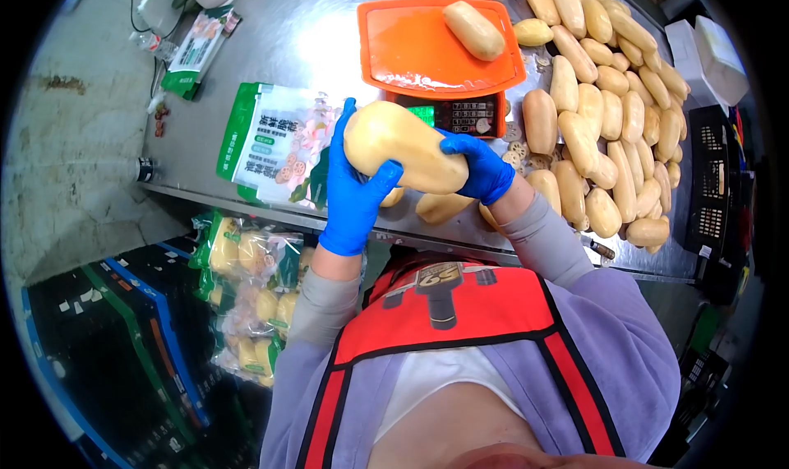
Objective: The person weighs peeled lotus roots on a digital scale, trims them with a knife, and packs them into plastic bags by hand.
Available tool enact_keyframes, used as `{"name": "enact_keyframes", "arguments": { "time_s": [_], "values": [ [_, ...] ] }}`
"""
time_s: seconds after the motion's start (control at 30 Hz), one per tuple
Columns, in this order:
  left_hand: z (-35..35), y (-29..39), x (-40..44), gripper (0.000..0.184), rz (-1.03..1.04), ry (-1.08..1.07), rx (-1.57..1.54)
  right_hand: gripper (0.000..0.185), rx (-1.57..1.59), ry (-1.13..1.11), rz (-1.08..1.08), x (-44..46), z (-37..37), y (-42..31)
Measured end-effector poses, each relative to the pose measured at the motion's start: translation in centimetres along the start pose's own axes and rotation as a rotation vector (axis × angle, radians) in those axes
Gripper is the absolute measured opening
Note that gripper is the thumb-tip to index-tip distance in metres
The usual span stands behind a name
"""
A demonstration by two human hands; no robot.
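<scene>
Between both hands I hold a thick, pale lotus root (403, 144), tilted over the table's front edge. My left hand (353, 191), in a blue glove, is closed around its left end. At the right end, the gloved fingers of my right hand (481, 165) grip it. Just beyond is an orange scale (382, 46) with one lotus root (474, 30) on its pan; my hands partly cover its lit display and keypad. Left of my left hand lies a green-and-white printed bag (275, 140). More lotus roots (442, 207) lie near the edge under my hands, partly hidden.
A large pile of lotus roots (612, 107) covers the right side of the metal table (304, 33). Packed bags (255, 296) sit below its front left edge, beside dark crates (115, 346). A black crate (711, 181) stands at the right. Another printed bag (201, 50) lies back left.
</scene>
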State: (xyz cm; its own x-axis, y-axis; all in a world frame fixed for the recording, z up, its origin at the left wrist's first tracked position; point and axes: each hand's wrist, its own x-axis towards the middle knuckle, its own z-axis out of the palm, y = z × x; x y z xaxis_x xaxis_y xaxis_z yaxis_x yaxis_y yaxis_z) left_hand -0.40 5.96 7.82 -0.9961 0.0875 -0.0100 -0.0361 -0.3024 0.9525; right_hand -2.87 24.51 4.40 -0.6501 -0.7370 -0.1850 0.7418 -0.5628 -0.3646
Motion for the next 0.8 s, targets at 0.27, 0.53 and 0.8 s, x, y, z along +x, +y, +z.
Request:
{"name": "enact_keyframes", "arguments": {
  "time_s": [0.27,0.53,0.8],
  "values": [
    [-1.2,-1.5,-0.9,0.076,0.145,-0.02,0.178,0.068,-0.239,0.016,0.086,-2.7,-1.7,1.3],
    [-13.8,-9.4,-1.8,0.032,0.134,0.269,1.403,0.052,-0.233,0.293,-0.056,-3.4,-3.8,2.6],
    [-15.3,-10.6,-0.7,0.014,0.185,0.327,1.352,0.05,-0.307,0.337,0.003,-3.4,-4.2,3.0]
  ]
}}
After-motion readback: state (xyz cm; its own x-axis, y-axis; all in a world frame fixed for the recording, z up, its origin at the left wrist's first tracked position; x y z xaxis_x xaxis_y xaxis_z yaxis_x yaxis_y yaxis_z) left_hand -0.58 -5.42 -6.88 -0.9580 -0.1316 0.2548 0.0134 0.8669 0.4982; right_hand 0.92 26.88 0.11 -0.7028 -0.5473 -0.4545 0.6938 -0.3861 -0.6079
